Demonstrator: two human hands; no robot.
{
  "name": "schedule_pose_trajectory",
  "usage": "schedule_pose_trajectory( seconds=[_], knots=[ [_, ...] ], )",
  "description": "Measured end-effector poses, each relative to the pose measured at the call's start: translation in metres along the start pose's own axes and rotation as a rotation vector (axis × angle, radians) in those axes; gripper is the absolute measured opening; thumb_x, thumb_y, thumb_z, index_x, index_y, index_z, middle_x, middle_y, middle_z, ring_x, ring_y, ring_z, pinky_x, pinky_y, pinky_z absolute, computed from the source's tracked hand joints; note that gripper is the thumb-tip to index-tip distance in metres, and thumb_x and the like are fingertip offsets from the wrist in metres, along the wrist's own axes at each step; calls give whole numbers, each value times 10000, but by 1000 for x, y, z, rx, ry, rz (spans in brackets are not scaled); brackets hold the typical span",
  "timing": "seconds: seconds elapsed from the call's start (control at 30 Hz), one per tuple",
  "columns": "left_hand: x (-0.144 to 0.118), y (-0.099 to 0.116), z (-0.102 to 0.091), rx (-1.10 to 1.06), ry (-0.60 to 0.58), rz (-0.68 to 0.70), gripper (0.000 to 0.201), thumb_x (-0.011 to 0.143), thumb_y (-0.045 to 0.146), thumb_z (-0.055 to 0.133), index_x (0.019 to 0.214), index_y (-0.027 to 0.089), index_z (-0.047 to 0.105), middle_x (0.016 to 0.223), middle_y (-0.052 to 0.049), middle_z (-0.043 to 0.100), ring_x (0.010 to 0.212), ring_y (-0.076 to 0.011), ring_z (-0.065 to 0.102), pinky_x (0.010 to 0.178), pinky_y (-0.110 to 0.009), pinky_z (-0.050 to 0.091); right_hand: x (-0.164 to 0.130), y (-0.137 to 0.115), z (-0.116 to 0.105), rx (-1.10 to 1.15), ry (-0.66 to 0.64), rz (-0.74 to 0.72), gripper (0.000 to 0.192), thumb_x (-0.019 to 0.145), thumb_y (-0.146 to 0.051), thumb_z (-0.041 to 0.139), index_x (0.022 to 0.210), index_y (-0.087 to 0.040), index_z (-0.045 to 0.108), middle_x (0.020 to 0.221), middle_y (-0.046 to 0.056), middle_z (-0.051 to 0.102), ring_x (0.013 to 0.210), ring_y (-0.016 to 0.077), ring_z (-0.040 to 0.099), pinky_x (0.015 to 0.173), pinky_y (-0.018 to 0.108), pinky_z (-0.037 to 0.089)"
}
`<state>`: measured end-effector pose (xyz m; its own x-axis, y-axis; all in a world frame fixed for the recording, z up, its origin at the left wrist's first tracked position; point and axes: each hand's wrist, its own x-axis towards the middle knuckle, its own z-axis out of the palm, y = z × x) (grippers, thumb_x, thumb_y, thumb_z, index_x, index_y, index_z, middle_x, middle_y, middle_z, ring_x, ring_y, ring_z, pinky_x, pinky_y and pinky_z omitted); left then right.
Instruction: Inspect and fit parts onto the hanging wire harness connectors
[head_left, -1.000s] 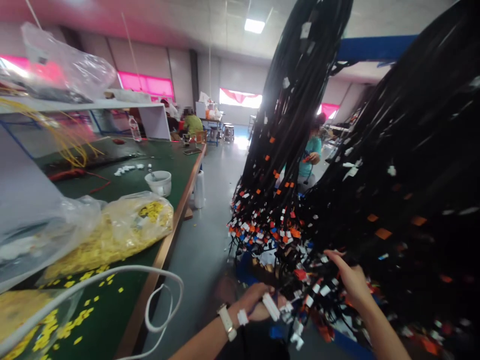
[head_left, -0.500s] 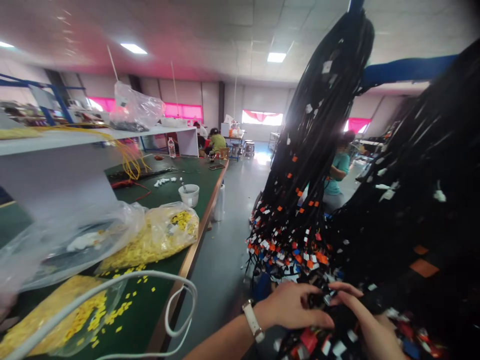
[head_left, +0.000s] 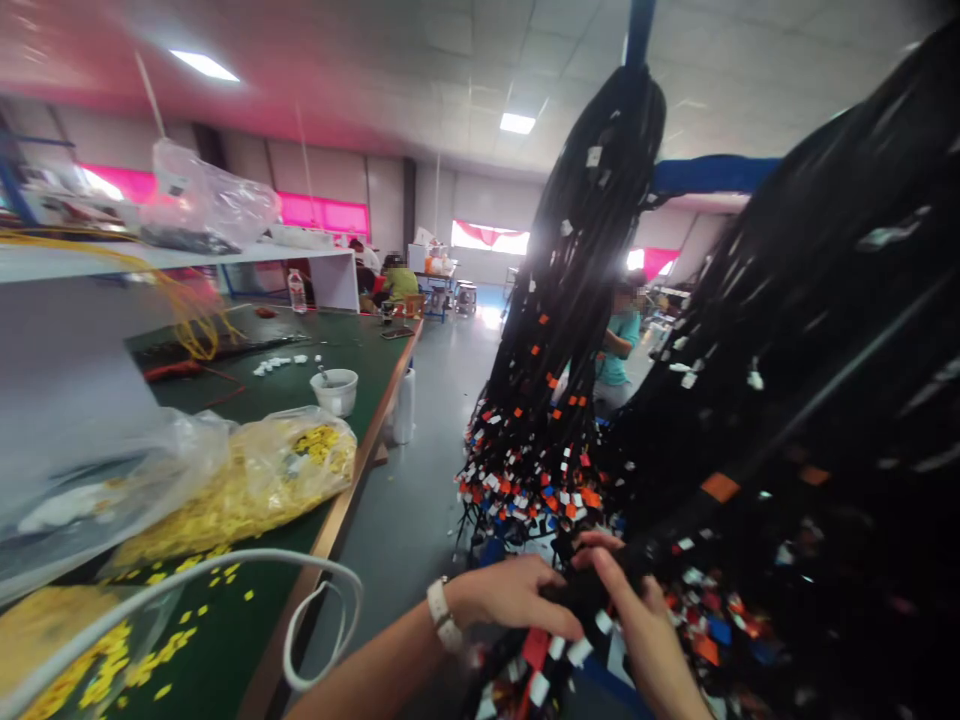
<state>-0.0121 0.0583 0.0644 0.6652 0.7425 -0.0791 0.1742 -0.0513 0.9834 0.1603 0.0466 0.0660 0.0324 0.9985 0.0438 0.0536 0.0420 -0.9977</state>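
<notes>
- Off the right edge of the worktop (head_left: 225, 640), over the floor, the black cable bundle (head_left: 581, 592) lies between the person's two hands, with red and white connectors (head_left: 535, 650) dangling below it.
- The left hand (head_left: 510, 598), wearing a watch (head_left: 444, 618), curls thumb and fingers about the bundle just above those connectors. How firmly it squeezes, blur hides.
- The right hand (head_left: 637, 625) lays its fingers over the same bundle, just beside the left; whether they clench it, I cannot tell.
- To handle it well, I would keep the left hand as a loose collar above the connectors and use the right fingers to part strays, drawing on the leads and never on the connectors. Ends should hang free of their neighbours, since these look likely to snag.
- Close on the right, a large hank (head_left: 847, 330) of black cables fills the side; a slimmer hank (head_left: 574, 270) hangs farther off, near a blue bar (head_left: 712, 175).
- Across the worktop's near part arches a white cord (head_left: 262, 554). By its right edge sits a bag of yellow pieces (head_left: 262, 490), then a white bowl (head_left: 335, 398); a phone (head_left: 398, 333) lies near the far right corner.
- Beyond the slimmer hank is a co-worker in teal (head_left: 621, 345), partly hidden.
</notes>
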Motion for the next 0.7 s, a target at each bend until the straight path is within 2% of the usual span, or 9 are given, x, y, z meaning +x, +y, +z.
schedule_pose_trajectory(
  seconds=[0.07,0.17,0.27,0.33,0.4,0.5,0.6,0.7],
  knots=[
    [-10,3,-12,-74,0,8,218,638,367,627,607,157,577,544,50,456,509,-78,348,481,-212,275,-8,9,-4,-29,-92,51,490,655,-620,634,971,-247,668,932,57,692,921,272,608,791,337,483],
    [-35,10,-37,-215,-11,-85,278,559,398,664,635,137,606,533,33,483,491,-90,378,470,-223,285,-18,32,-17,-89,-237,156,501,665,-629,621,990,-250,657,911,58,682,867,259,618,735,352,491],
    [-58,20,-57,-352,155,-128,318,548,420,690,693,155,591,565,32,506,502,-95,402,476,-221,295,-21,61,-40,-201,-199,154,474,599,-579,698,911,-223,659,791,39,655,779,227,611,708,330,478],
    [-63,25,-63,-270,96,-113,325,616,456,660,681,145,592,565,24,490,503,-94,385,476,-226,278,-19,77,-57,-233,-147,180,500,559,-581,714,892,-212,656,768,40,646,755,223,605,673,319,473],
    [-55,25,-62,-56,21,-72,355,693,480,608,601,141,559,525,29,425,495,-87,331,471,-235,235,-15,89,-72,-244,-84,239,531,544,-602,701,904,-215,649,790,45,652,750,225,605,631,312,470],
    [-27,13,-51,234,48,-14,427,753,506,536,514,169,433,505,44,316,507,-85,264,470,-242,197,-8,95,-88,-237,32,292,545,524,-617,693,902,-227,643,827,44,662,746,225,610,604,306,473],
    [0,-3,-38,332,91,20,438,775,506,498,513,178,372,533,46,292,525,-85,256,482,-237,204,-3,91,-102,-221,108,265,517,532,-595,699,894,-230,651,819,35,666,738,218,615,605,301,484],
    [11,-13,-30,342,90,24,447,778,515,492,514,177,368,538,47,285,525,-83,258,484,-236,198,0,80,-118,-223,141,228,494,537,-563,714,894,-225,667,773,27,665,726,219,618,599,300,492]
  ],
)
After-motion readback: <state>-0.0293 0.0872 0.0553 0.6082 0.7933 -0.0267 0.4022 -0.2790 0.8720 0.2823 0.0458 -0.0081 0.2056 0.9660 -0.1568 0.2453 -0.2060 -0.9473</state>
